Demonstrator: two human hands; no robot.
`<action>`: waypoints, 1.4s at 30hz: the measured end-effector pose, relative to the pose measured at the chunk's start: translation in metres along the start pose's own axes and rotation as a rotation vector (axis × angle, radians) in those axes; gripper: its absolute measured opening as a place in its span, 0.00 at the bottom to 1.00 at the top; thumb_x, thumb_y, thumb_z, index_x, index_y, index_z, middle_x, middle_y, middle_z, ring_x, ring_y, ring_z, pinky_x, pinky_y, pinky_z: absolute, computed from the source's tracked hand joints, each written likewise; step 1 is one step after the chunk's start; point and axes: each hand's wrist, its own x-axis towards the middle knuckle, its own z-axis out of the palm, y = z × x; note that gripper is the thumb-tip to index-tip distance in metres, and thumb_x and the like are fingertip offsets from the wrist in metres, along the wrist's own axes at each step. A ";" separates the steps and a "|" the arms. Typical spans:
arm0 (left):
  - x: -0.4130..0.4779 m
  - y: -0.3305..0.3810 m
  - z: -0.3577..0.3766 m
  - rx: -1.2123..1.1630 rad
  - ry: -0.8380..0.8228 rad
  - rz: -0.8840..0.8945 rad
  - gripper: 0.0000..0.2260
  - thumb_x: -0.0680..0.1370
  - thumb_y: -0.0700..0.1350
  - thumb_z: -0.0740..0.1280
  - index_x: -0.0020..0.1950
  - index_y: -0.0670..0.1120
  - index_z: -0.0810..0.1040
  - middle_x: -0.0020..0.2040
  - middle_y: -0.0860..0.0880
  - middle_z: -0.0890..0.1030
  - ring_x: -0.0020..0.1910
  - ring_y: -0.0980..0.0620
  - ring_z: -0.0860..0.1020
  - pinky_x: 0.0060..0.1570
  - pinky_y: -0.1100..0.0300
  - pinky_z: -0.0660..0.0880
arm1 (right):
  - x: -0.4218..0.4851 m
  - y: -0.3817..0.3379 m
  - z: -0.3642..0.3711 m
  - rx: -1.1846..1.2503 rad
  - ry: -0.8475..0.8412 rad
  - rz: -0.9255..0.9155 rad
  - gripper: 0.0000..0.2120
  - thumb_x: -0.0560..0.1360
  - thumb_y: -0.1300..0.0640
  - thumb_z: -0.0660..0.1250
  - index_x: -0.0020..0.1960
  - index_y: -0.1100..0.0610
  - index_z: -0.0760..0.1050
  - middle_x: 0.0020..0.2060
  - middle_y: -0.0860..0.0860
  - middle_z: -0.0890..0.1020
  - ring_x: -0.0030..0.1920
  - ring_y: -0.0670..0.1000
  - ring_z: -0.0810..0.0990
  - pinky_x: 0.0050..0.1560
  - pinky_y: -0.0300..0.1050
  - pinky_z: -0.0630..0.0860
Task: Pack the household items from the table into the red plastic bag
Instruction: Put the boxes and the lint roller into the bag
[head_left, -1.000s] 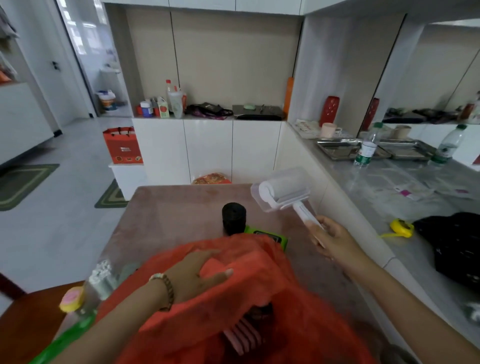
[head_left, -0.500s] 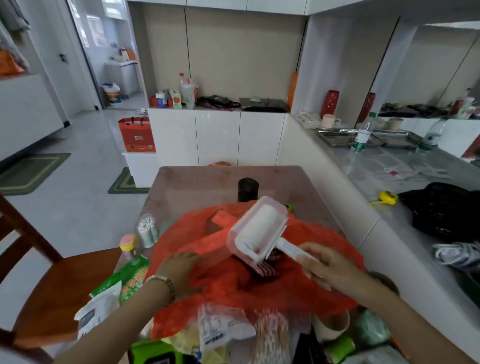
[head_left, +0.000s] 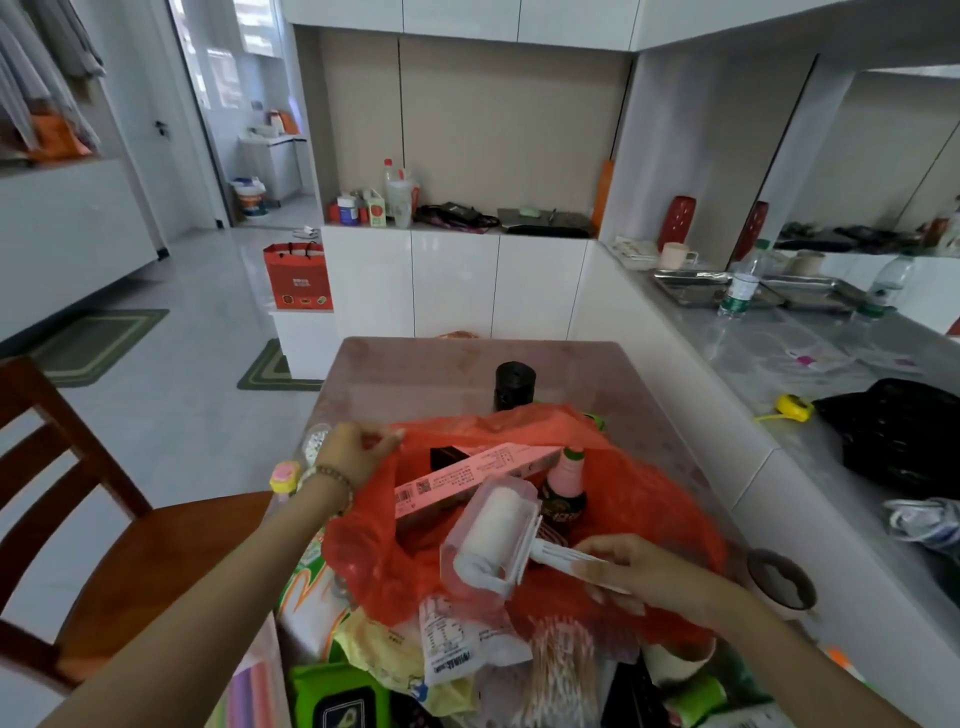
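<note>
**Lint roller held at the open bag's mouth**

A wooden chair (head_left: 156, 551) stood off the left edge of the table (head_left: 415, 364). The left hand (head_left: 358, 452) pinched the left rim of the red plastic bag (head_left: 654, 499) between thumb and curled fingers, holding it up with the mouth gaping. The bag sat in the middle of the table and spread toward the near edge, where a heap of packets lay, a green wipes pack (head_left: 337, 696) among them. Inside the bag a long pink box (head_left: 478, 473) lay slanted. Just right of the box stood a dark bottle (head_left: 565, 478) with a pink neck and green cap. The lint roller (head_left: 491, 540), its white roll in a clear cover, hung over the bag's mouth in front of both. The right hand (head_left: 639, 571) gripped its white handle, fingers curled around it. Behind the bag, toward the far edge, stood a black cylinder (head_left: 514, 384). A brown cup (head_left: 779, 584) sat near the table's right edge.
</note>
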 end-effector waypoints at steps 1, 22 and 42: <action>0.003 0.004 -0.002 -0.044 0.000 -0.003 0.10 0.74 0.44 0.69 0.39 0.38 0.84 0.39 0.43 0.84 0.28 0.66 0.74 0.29 0.81 0.64 | 0.012 -0.001 0.002 -0.008 0.061 0.005 0.14 0.78 0.50 0.64 0.57 0.59 0.77 0.30 0.49 0.77 0.21 0.44 0.66 0.23 0.35 0.63; 0.046 -0.011 0.006 -0.210 -0.135 -0.034 0.08 0.75 0.43 0.69 0.40 0.40 0.84 0.38 0.45 0.84 0.33 0.61 0.77 0.36 0.70 0.73 | 0.134 -0.019 0.052 0.165 0.241 0.010 0.15 0.80 0.49 0.60 0.64 0.53 0.72 0.61 0.50 0.77 0.59 0.45 0.76 0.57 0.30 0.71; 0.227 0.071 0.224 0.379 -0.728 -0.067 0.25 0.77 0.66 0.50 0.43 0.48 0.75 0.42 0.44 0.75 0.40 0.49 0.72 0.47 0.56 0.69 | 0.216 0.048 -0.224 0.466 0.484 0.371 0.24 0.75 0.47 0.66 0.67 0.57 0.68 0.66 0.57 0.73 0.66 0.58 0.72 0.59 0.48 0.70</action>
